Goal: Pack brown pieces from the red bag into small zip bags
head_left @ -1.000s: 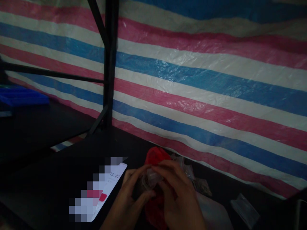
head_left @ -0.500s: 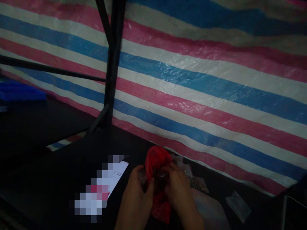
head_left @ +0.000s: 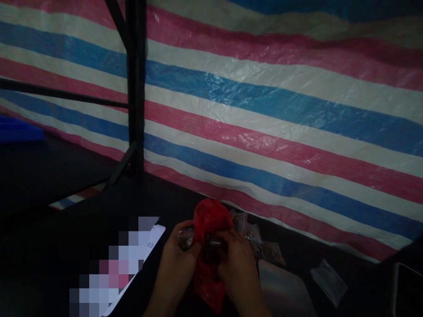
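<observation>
Head view: one black worktop (head_left: 165, 198) carries one red bag (head_left: 211, 215), showing more now that the two hands are further apart. The right hand (head_left: 239, 259) has its fingers curled on one dark shiny thing (head_left: 214, 248) against the bag; the left hand (head_left: 178, 264) has its fingers nearly closed on one clear plastic thing (head_left: 185, 238).

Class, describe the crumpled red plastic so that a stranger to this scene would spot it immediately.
Start at the big striped sheet and drop to the black table below it. Between the left hand and right hand sits the crumpled red plastic. Its bright red separates it from the see-through packets just right.
</observation>
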A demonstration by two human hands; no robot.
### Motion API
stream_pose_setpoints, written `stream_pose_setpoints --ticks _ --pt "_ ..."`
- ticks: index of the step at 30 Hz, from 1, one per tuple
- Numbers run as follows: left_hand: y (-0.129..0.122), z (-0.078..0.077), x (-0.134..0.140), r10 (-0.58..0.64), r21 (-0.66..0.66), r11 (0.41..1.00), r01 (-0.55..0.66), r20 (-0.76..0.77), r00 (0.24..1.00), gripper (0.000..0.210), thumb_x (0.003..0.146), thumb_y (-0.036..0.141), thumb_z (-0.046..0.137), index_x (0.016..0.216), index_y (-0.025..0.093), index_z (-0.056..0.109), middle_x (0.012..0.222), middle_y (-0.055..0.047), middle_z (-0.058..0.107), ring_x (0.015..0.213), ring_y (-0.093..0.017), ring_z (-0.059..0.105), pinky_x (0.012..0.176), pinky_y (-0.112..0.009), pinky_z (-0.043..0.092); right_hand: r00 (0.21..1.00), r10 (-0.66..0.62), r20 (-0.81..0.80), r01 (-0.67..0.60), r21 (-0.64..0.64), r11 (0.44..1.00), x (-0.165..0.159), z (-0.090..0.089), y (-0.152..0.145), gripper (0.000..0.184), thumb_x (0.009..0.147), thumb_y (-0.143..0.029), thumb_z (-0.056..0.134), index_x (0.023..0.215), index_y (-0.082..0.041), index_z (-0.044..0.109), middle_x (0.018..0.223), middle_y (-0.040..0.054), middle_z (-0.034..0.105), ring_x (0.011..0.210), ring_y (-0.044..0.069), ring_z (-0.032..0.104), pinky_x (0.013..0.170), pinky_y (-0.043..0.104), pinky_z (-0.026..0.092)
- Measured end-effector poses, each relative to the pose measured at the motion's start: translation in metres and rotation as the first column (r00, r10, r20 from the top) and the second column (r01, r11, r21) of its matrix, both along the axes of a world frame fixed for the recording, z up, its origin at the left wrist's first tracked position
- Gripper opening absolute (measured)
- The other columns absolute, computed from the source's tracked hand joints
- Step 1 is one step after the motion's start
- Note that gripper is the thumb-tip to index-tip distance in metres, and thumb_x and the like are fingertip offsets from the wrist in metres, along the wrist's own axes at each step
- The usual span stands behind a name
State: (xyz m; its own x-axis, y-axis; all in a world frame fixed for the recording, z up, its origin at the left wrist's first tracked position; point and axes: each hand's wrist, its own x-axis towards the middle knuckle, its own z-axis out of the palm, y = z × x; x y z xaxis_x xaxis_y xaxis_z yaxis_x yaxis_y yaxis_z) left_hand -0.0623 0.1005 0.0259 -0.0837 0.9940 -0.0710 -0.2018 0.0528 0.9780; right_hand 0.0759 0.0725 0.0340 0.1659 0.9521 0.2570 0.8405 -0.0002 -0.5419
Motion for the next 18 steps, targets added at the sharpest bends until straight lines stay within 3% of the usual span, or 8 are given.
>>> stream_pose_setpoints --ticks 9,14,18 --pt "-0.008 -0.001 0.0 -0.008 -0.074 0.997 0.024 0.207 0.978 0.055 0.064 0.03 0.081 0.116 0.021 0.065 0.097 -0.003 0.079 0.085 -0.025 0.078 0.074 -0.035 0.062 0.998 0.026 -0.059 -0.025 0.016 1.0 0.005 -0.001 -0.009 0.049 0.068 0.009 0.056 0.097 -0.023 0.08 0.106 0.0061 0.081 0.107 0.03 0.071 0.096 0.042 0.051" --pt "-0.011 0.004 -0.001 0.055 -0.047 0.997 -0.054 0.027 0.998 0.055 0.057 0.039 0.076 0.107 0.02 0.065 0.097 -0.006 0.078 0.088 -0.029 0.077 0.077 -0.04 0.063 0.999 -0.027 0.035 0.029 -0.043 0.999 0.004 0.006 -0.011 0.055 0.064 0.01 0.05 0.099 -0.022 0.078 0.11 0.007 0.08 0.113 0.032 0.068 0.098 0.044 0.048" --pt "-0.017 0.002 0.003 0.083 0.006 0.997 -0.083 -0.113 0.99 0.049 0.059 0.042 0.065 0.104 0.021 0.065 0.098 -0.009 0.078 0.093 -0.032 0.077 0.081 -0.046 0.064 0.997 0.016 0.081 -0.011 -0.066 0.998 0.001 0.008 -0.01 0.053 0.067 0.009 0.049 0.101 -0.021 0.076 0.114 0.008 0.078 0.117 0.032 0.065 0.101 0.046 0.047"
